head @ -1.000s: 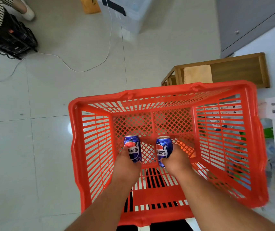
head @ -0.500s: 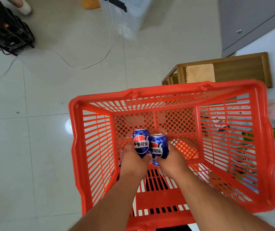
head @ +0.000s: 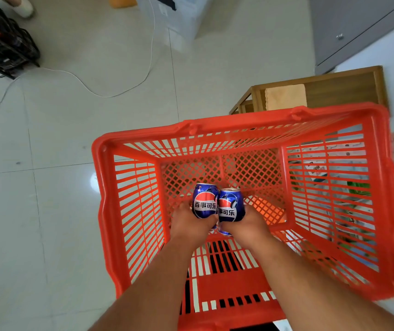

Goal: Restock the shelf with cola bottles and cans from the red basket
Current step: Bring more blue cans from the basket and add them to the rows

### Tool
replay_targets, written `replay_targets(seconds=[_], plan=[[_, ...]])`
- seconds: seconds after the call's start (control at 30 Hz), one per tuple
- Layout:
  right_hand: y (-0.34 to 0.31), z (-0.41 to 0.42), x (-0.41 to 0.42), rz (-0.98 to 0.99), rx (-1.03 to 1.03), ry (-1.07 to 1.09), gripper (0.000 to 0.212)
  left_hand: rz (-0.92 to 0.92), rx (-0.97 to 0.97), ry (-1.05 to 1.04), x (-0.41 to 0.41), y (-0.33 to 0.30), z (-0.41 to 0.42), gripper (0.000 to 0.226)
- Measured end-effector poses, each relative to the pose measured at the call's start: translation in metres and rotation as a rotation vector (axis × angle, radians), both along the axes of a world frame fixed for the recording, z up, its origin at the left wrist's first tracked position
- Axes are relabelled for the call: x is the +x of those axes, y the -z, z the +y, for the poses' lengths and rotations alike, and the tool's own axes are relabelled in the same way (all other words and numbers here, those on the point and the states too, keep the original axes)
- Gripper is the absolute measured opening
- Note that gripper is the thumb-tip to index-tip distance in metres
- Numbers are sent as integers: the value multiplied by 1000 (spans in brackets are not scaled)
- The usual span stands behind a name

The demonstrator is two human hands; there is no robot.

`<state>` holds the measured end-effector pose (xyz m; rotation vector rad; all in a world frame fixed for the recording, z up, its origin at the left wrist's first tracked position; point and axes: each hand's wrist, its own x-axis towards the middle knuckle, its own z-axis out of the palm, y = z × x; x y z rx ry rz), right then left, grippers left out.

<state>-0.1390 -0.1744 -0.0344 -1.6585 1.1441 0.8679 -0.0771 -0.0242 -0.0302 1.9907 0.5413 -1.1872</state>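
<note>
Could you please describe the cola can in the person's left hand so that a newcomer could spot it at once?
Find the red basket on the pale tiled floor; two blue cola cans are held together inside it. The one wanted is the left can, gripped by the left hand. Unlike the right can, it shows its whole round red, white and blue logo.

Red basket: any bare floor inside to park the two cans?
Red basket: mesh floor is bare along the far wall and in both far corners. Only the near middle is crowded, where left hand and right hand hold cans side by side.
</note>
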Motion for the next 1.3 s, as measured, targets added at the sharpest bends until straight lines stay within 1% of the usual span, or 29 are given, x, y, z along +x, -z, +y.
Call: replay_targets(seconds=[0.07,0.1,0.2,0.3,0.37,0.47,0.6,0.7,0.77,0.9,1.0,1.13,1.3], plan=[[-2,-4,1,2,28,51,35,16,-10,41,1,-1,3,38],[-5,-6,0,1,52,84,35,34,-20,42,1,-2,5,33],[-14,-12,1,2,151,183,34,82,-37,6,2,-13,11,28],[-32,-17,4,-21,247,204,39,78,-58,-19,6,-39,15,26],[-51,-20,6,-47,284,213,40,52,-84,-32,9,-63,16,29],[-89,-21,11,-120,319,227,44,-10,-129,-44,19,-106,17,45],[-155,-21,20,-256,311,235,55,-131,-189,19,31,-172,14,51],[-208,-22,24,-352,251,226,60,-204,-250,63,39,-217,13,66],[-242,-19,23,-416,189,237,54,-240,-308,113,44,-243,15,68],[-305,-2,13,-564,35,313,48,-325,-441,248,52,-291,19,62],[-343,16,-2,-666,-3,392,44,-371,-530,363,55,-328,24,58],[-378,34,-27,-743,-77,451,49,-427,-610,472,46,-367,31,50],[-418,49,-65,-830,-234,548,47,-480,-699,555,25,-404,28,53]])
